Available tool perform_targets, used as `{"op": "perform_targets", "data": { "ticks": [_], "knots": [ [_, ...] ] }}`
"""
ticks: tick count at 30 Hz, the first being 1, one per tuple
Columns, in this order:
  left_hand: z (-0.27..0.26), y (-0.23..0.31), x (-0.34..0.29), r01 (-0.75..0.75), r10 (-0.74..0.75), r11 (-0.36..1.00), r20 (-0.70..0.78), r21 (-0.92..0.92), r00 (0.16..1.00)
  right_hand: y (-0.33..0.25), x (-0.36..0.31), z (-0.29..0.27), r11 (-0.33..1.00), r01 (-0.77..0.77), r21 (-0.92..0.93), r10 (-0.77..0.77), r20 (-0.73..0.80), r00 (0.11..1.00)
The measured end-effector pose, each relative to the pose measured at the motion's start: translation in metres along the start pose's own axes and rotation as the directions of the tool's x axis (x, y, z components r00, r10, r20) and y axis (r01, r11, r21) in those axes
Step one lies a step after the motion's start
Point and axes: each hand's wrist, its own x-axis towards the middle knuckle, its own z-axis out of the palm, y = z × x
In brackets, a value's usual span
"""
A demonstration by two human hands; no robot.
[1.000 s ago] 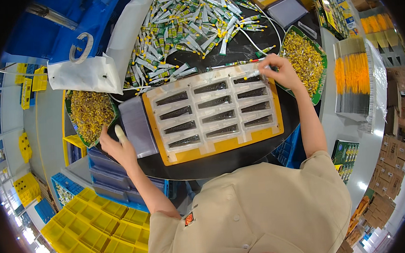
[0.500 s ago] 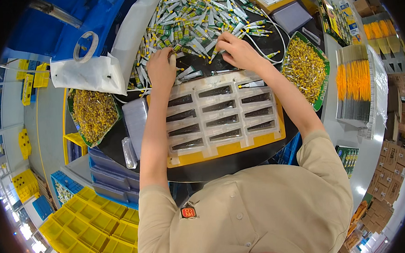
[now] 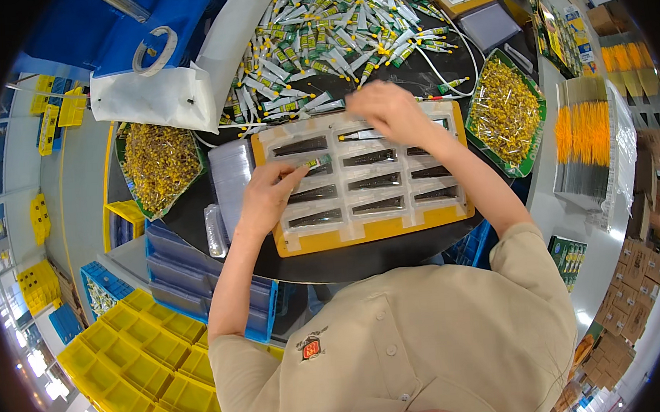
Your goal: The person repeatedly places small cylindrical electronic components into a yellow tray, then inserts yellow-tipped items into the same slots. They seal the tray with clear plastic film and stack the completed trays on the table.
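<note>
Squeeze tube, green and white [image 3: 317,163]: lying in the left column, second row, of a clear compartment tray [image 3: 338,183], which is resting on a yellow board [image 3: 332,240]. Left hand [image 3: 265,195]: its grip is pinching that tube at the left end. Right hand [image 3: 391,113]: hovering blurred over the tray's upper middle; whether its grip is pinching anything, one cannot tell. Yellow-capped tube [image 3: 360,135]: lying in the top middle compartment, just beside the right hand. Likely faults: the pinched tube could be ending up crooked on a compartment wall, should the fingers be letting go at a slant; the yellow-capped tube could be getting knocked askew, should the right hand be sweeping low. Edges and room: the black desk [image 3: 363,258] is showing a narrow bare band before its curved front edge; plastic sheets [image 3: 233,174] are crowding the left, a parts bin [image 3: 506,112] the right, and a tube heap [image 3: 320,40] the back; freest space is lying overhead.
</note>
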Motion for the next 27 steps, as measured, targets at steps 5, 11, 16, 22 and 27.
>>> {"op": "perform_targets", "data": {
  "ticks": [5,11,16,22,27],
  "knots": [
    [0.003,-0.001,-0.006,0.057,-0.063,0.996,-0.081,-0.074,0.995,0.032,0.080,0.045,0.855,-0.499,-0.142,0.476,-0.169,0.863],
    [0.002,-0.006,-0.007,0.077,-0.084,0.994,-0.095,-0.072,0.992,-0.015,0.071,0.038,0.842,-0.338,0.421,0.441,-0.177,0.880],
    [0.007,-0.007,-0.003,-0.112,0.122,0.979,-0.053,0.170,0.991,-0.066,0.040,0.048,0.906,-0.244,0.347,0.224,0.097,0.970],
    [-0.004,-0.025,0.026,-0.008,0.031,0.996,-0.240,0.094,0.970,-0.028,0.077,0.080,0.981,-0.172,0.084,0.183,-0.152,0.971],
    [0.007,-0.087,0.104,0.079,0.000,0.953,-0.260,0.293,0.966,0.008,0.098,0.085,0.842,-0.277,-0.463,0.320,0.016,0.947]
  ]
}}
